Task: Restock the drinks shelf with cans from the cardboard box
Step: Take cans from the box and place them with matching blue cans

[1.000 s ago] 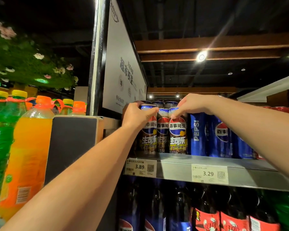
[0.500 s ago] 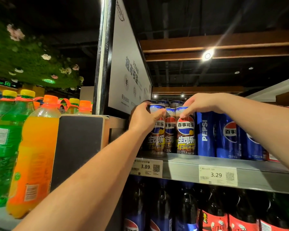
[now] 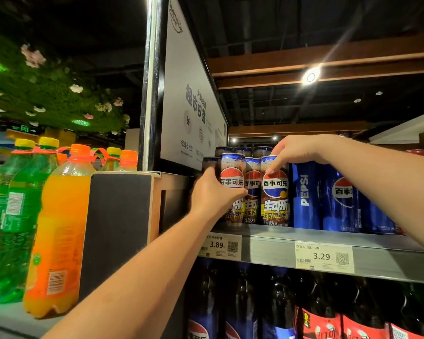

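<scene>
My left hand (image 3: pixel 212 195) has slid lower on left can (image 3: pixel 231 167): thumb was near rim, now across logo, fingers wrapped round far side, snug grip. Right hand (image 3: pixel 296 150) unchanged: fingers curled over top of right can (image 3: pixel 274 192), index tip pressed on its front. Both cans upright at front of shelf (image 3: pixel 267 243), middle can (image 3: pixel 252 179) between them, set slightly back. Blue cans (image 3: pixel 304 192) just right of right can.
</scene>
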Available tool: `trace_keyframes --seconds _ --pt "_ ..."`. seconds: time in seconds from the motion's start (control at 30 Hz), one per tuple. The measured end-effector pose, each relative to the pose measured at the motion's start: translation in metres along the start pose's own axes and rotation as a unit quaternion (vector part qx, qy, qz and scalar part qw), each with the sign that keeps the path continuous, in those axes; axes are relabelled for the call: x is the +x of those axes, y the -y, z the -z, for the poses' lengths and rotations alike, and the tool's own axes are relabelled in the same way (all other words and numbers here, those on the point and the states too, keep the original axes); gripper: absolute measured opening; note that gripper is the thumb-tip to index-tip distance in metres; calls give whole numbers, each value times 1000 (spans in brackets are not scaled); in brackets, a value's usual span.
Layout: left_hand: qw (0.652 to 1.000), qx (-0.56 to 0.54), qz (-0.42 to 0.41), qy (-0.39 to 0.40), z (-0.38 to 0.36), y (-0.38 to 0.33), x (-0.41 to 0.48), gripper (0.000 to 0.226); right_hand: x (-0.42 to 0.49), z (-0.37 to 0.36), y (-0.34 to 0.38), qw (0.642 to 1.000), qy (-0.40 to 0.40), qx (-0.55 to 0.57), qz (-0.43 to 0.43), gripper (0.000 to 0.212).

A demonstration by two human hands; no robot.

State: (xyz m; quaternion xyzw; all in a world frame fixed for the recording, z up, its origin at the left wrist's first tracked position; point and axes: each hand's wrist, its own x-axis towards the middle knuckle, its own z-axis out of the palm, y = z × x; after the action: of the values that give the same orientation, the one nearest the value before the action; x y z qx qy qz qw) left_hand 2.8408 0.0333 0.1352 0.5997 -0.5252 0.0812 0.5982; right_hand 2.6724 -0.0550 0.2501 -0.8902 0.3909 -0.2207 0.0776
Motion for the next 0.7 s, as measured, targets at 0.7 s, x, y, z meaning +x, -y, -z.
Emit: trace_keyframes --seconds 0.7 --pt "1000 -18 13 -7 -5 3 -6 72 14 1 -10 998 8 -60 9 44"
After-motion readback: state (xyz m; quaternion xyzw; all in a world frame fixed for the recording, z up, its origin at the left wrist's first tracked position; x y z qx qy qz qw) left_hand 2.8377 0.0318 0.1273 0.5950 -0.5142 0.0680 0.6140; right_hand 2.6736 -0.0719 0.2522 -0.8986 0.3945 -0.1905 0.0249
